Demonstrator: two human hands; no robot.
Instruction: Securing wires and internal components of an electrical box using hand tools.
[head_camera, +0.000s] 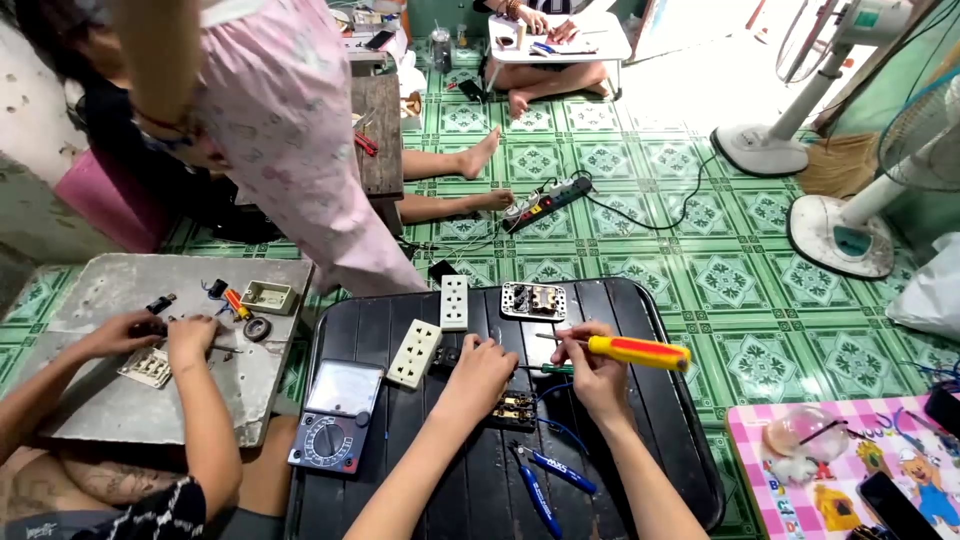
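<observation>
My left hand (478, 375) rests on a small black electrical part (446, 357) near the middle of the black tray table (640, 440). My right hand (594, 372) grips a yellow and red screwdriver (636, 351), held level with its tip pointing left. Just below both hands lies a dark socket insert with brass contacts (516, 408) and a blue wire (562, 432). Two white socket plates (414, 352) (454, 302) and an open switch back (533, 301) lie at the far side of the table.
A multimeter (335, 428) sits at the table's left, blue-handled pliers (538, 488) at the front. A co-worker's hands (165, 335) work on a grey board (100, 400) to the left. Two standing fans (850, 235), a power strip (545, 200) and other seated people are on the green tiled floor.
</observation>
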